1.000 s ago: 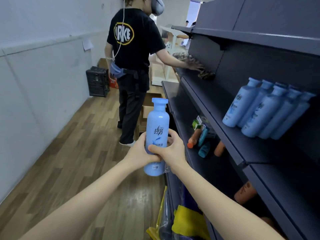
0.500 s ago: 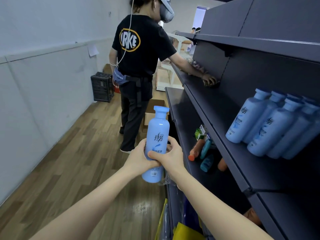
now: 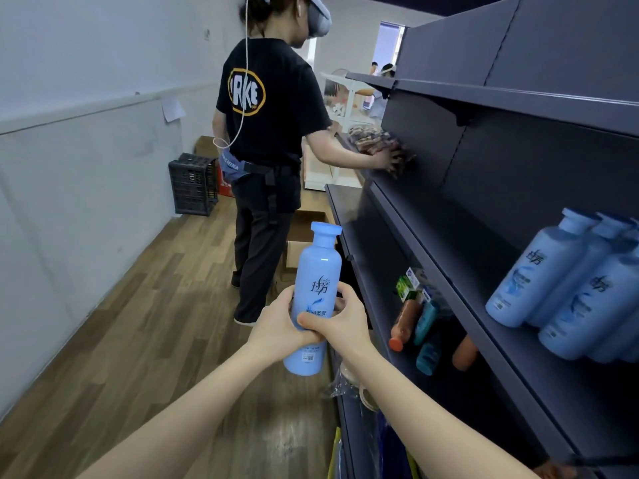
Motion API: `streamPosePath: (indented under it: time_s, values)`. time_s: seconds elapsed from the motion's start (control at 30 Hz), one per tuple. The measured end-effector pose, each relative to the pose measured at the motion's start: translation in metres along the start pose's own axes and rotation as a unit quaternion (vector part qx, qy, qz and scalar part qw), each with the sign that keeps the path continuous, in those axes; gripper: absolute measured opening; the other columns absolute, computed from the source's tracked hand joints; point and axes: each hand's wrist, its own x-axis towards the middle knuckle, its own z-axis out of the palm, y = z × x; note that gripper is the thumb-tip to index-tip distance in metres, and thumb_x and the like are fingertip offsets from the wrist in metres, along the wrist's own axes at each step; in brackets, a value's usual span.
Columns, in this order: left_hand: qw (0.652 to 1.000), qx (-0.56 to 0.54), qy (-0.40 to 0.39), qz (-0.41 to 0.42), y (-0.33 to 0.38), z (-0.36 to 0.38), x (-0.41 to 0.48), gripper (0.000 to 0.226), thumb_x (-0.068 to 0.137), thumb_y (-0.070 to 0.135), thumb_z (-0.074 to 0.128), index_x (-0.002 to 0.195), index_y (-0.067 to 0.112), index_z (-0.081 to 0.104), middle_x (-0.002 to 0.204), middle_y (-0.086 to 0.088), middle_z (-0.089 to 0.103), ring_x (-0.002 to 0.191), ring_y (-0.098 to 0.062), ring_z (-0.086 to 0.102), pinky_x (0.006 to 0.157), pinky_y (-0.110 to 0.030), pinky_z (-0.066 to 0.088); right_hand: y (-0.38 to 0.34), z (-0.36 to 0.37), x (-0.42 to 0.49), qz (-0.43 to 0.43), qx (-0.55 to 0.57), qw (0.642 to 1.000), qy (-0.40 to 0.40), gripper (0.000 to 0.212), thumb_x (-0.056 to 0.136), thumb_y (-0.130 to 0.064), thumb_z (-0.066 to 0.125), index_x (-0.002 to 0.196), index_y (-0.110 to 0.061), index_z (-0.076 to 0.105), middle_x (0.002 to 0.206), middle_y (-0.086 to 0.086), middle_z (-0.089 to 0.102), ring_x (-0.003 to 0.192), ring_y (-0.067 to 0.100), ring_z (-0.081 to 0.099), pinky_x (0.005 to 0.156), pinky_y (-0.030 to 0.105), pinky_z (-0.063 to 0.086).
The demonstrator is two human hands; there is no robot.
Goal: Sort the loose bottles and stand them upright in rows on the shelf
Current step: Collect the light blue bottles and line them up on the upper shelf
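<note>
Both hands were on one blue bottle (image 3: pixel 320 267). My left hand (image 3: pixel 280 323) wrapped it from the left, and my right hand (image 3: pixel 340 321) from the right with the thumb across the label. Neither hand was free. The bottle was upright, cap up, long axis near vertical, out over the aisle floor just left of the shelving front.

The target was to my right and higher up: a row of matching blue bottles (image 3: pixel 553 278) on the middle shelf (image 3: pixel 449 229), with bare board beside the row toward the far end. My right hand was nearer, so a right-hand placement looked likely. The bottle had to clear the shelf's front lip, and the board overhead looked roomy.

Loose orange and teal bottles (image 3: pixel 427 354) lay on their sides on the lower shelf. Another person (image 3: pixel 269 133) stood well ahead in the aisle, with a cardboard box (image 3: pixel 304 236) by their feet and a black crate (image 3: pixel 193 183) by the wall.
</note>
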Motion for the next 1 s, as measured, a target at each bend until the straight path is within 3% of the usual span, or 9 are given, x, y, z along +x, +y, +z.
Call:
streamPosePath:
  time_s: [0.33, 0.5, 0.73, 0.87, 1.0]
  values:
    - [0.999, 0.033, -0.037, 0.012, -0.016, -0.051, 0.096, 0.077, 0.040, 0.043, 0.071, 0.114, 0.033, 0.052, 0.100, 0.017, 0.067, 0.090, -0.006, 0.066, 0.081, -0.038, 0.056, -0.015, 0.042, 0.085, 0.014, 0.002, 0.999, 0.051, 0.056, 0.059, -0.007, 0.084, 0.101, -0.022, 0.051, 0.101, -0.003, 0.065, 0.091, 0.010, 0.066, 0.079, 0.033, 0.056]
    - [0.997, 0.031, -0.063, 0.033, -0.011, -0.058, 0.129, 0.072, 0.045, 0.038, 0.073, 0.114, 0.032, 0.050, 0.101, 0.016, 0.065, 0.090, -0.006, 0.065, 0.082, -0.039, 0.056, -0.019, 0.048, 0.111, 0.025, 0.000, 0.996, 0.081, 0.058, 0.057, -0.009, 0.084, 0.103, -0.021, 0.050, 0.103, 0.000, 0.065, 0.094, 0.014, 0.065, 0.082, 0.039, 0.056]
    - [0.992, 0.017, -0.111, 0.057, 0.002, -0.039, 0.160, 0.078, 0.041, 0.038, 0.072, 0.115, 0.029, 0.051, 0.104, 0.012, 0.065, 0.093, -0.011, 0.064, 0.082, -0.041, 0.055, -0.022, 0.029, 0.126, 0.040, -0.024, 0.988, 0.145, 0.057, 0.060, -0.007, 0.083, 0.105, -0.021, 0.050, 0.097, -0.008, 0.064, 0.089, 0.008, 0.064, 0.076, 0.031, 0.056]
    - [0.986, 0.010, -0.145, 0.079, 0.010, -0.019, 0.170, 0.075, 0.044, 0.033, 0.073, 0.115, 0.027, 0.051, 0.106, 0.008, 0.065, 0.093, -0.012, 0.064, 0.082, -0.040, 0.055, -0.019, 0.010, 0.128, 0.060, -0.043, 0.980, 0.187, 0.059, 0.058, -0.013, 0.084, 0.104, -0.023, 0.049, 0.098, -0.008, 0.063, 0.090, 0.009, 0.064, 0.079, 0.037, 0.057]
    - [0.980, 0.000, -0.178, 0.091, 0.019, 0.003, 0.178, 0.075, 0.041, 0.034, 0.075, 0.113, 0.029, 0.051, 0.104, 0.009, 0.066, 0.092, -0.010, 0.064, 0.080, -0.035, 0.055, -0.018, -0.010, 0.121, 0.067, -0.047, 0.972, 0.220, 0.059, 0.059, -0.011, 0.084, 0.106, -0.020, 0.049, 0.096, -0.010, 0.060, 0.089, 0.007, 0.063, 0.073, 0.029, 0.055]
